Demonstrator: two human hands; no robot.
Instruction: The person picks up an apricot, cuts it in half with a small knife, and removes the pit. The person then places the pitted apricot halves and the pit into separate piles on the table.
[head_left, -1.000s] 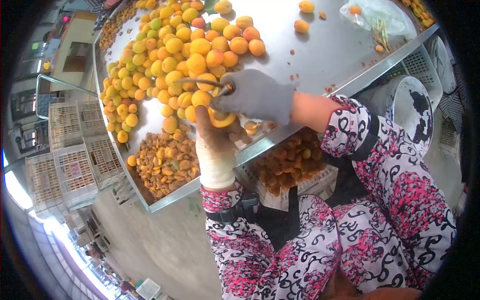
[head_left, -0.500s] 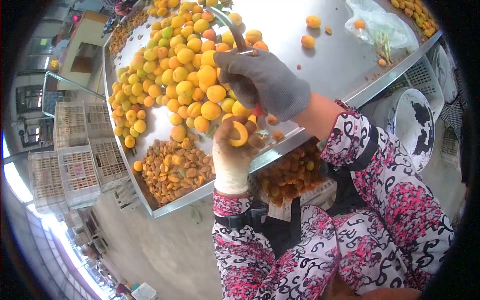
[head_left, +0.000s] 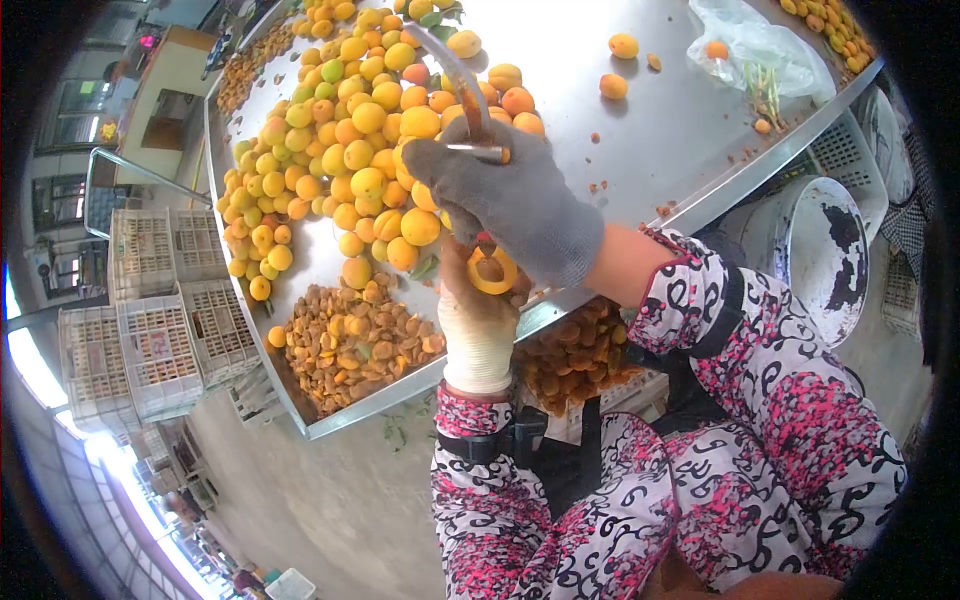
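My left hand (head_left: 478,325), in a white glove with stained fingertips, grips a cut apricot (head_left: 492,272) whose open face shows the brown stone. My right hand (head_left: 520,195), in a grey glove, is closed around a curved knife (head_left: 466,85). Its blade points up and away, and a bit of red shows under the fist, close to the apricot. Both hands meet over the near edge of the metal table (head_left: 640,150). Beyond them lies a large heap of whole apricots (head_left: 340,150). Left of my left hand is a pile of brownish apricot pieces (head_left: 350,340).
Under the table edge, a crate (head_left: 645,395) holds more brownish pieces (head_left: 570,355). A plastic bag (head_left: 765,55) and two loose apricots (head_left: 613,86) lie on the table's right. Stacked crates (head_left: 160,345) stand on the left, a worn white basin (head_left: 825,260) on the right.
My right hand has come down and slightly left, bringing the knife nearer the apricot. The apricot's cut face has turned more toward me, with its stone now plainly visible.
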